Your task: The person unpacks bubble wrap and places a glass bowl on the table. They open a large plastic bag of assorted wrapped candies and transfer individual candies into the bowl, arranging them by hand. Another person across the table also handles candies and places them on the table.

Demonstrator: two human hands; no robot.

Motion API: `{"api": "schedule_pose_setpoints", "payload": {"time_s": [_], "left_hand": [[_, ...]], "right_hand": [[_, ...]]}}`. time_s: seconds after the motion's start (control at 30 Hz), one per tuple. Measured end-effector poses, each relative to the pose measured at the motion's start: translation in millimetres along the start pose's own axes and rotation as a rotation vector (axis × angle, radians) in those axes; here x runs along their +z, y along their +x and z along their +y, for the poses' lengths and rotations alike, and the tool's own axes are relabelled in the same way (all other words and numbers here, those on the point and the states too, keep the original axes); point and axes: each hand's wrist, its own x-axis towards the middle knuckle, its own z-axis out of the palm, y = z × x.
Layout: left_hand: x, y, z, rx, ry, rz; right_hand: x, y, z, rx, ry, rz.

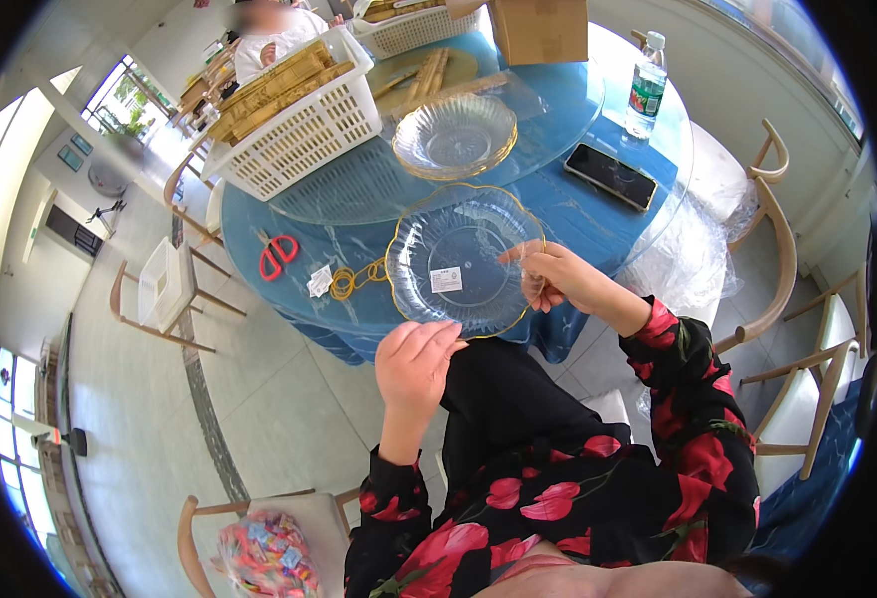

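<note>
A clear scalloped plate [476,224] with a gold rim is held at the near edge of the table. A white printed label [446,279] shows on its base. My left hand [417,364] pinches the near rim between thumb and fingers. At the right rim, my right hand [562,278] grips the plate, and its index finger shows through the clear material. Just beyond lies a stack of similar gold-rimmed plates [457,134]. Left of the held plate are a yellow cord coil [343,284], a small white tag [319,281] and red-handled scissors [278,257].
A white plastic basket [304,138] of bamboo pieces [281,90] stands on the round glass-topped table [341,243]. Farther right are a cardboard box [543,34], a water bottle [646,90] and a smartphone [611,176]. A person [277,37] is beyond the basket. Chairs surround me.
</note>
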Motion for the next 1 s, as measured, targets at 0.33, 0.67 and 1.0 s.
{"api": "schedule_pose_setpoints", "payload": {"time_s": [0.33, 0.67, 1.0], "left_hand": [[-8, 46, -23, 0.114, 0.315, -0.228], [-8, 50, -21, 0.168, 0.293, -0.358], [2, 53, -20, 0.208, 0.366, -0.222]], "right_hand": [[22, -21, -5, -0.039, -0.117, 0.068], [20, -23, 3, -0.033, -0.096, 0.044], [22, -28, -1, -0.024, -0.068, 0.031]]}}
